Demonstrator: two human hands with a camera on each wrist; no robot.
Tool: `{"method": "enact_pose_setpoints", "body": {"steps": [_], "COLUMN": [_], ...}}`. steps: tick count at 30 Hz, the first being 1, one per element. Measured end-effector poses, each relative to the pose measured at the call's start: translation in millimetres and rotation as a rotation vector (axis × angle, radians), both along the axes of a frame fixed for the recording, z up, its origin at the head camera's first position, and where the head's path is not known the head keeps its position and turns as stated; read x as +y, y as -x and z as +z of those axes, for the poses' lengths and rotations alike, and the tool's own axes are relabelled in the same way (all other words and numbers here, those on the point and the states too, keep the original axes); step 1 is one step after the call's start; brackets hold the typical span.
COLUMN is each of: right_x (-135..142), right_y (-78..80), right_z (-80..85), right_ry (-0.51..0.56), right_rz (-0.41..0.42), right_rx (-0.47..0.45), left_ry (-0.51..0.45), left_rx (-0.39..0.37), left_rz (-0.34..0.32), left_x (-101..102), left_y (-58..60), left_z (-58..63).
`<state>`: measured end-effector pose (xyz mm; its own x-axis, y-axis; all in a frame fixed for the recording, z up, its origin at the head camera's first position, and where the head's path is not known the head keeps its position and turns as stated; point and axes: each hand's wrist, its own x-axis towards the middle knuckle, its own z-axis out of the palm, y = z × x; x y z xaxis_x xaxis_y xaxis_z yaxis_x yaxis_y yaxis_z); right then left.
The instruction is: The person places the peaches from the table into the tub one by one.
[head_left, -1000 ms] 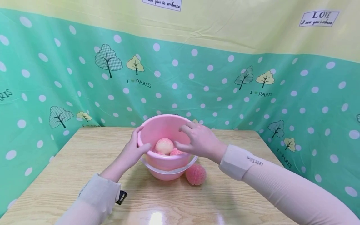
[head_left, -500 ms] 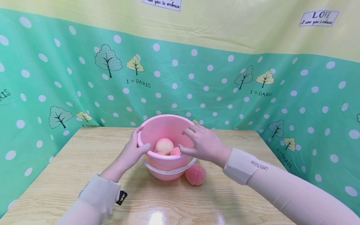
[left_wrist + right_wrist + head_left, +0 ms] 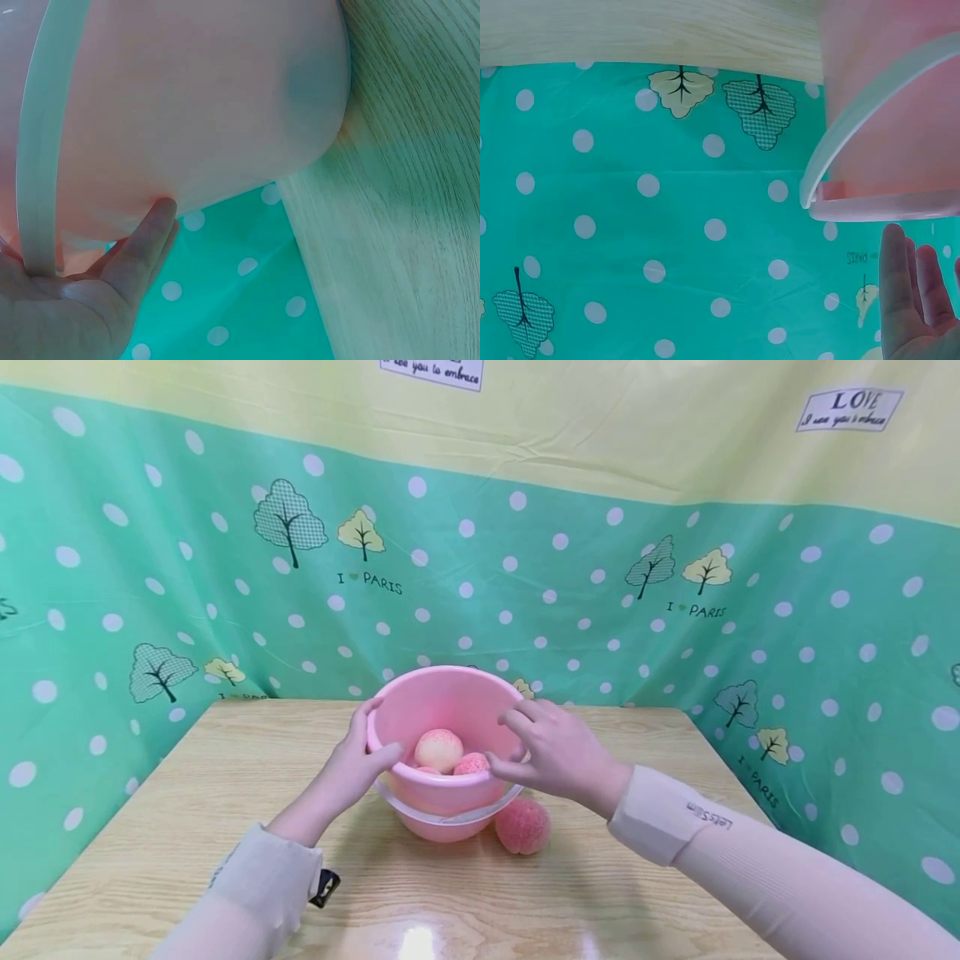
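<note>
A pink bucket stands on the table, its white handle hanging across the front. Inside lie a pale peach, a pinker peach and a sliver of another pink one. My left hand grips the bucket's left rim, thumb over the inside and fingers along the outer wall, as the left wrist view shows. Over the right rim hovers my right hand, fingers spread and loosely bent, holding nothing. On the table, near the bucket's right front, rests a deep pink peach.
The wooden table reaches back to a green dotted cloth that hangs behind and at both sides. A small black buckle sticks out from the left wrist band.
My right hand has drawn back to the right, from over the bucket's opening towards its right rim. The left hand, bucket and peaches have stayed put.
</note>
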<state>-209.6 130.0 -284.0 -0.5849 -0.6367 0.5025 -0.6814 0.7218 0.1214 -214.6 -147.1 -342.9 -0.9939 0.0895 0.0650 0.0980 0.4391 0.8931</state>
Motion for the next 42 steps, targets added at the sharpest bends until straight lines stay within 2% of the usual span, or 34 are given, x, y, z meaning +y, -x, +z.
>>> {"method": "enact_pose_setpoints", "body": {"steps": [13,20,30,37,42], "right_x": [13,18,24,27,29], "right_y": [-2.1,-4.1,-11.0,-10.7,-12.1], "right_z": [-9.2,-14.3,-22.8,-29.8,-32.9], "right_ry": [0.043,0.056,0.050,0.097,0.107], "right_rz": [0.047,0.043,-0.018,0.041,0.054], "right_rx": [0.082,0.062,0.000,0.053,0.043], "left_ry": [-0.004,-0.006,-0.015,-0.022,-0.031], "left_rx": [0.005,0.009,0.004,-0.001,0.006], "left_rz": [-0.007,-0.007,-0.010,-0.010,-0.018], "left_x": [-1,-2,0,-1,-1], "left_y": [-3.7,-3.6,-1.6,-4.0,-4.6], "left_z": [4.2,3.3,-0.8,2.0,2.9]}}
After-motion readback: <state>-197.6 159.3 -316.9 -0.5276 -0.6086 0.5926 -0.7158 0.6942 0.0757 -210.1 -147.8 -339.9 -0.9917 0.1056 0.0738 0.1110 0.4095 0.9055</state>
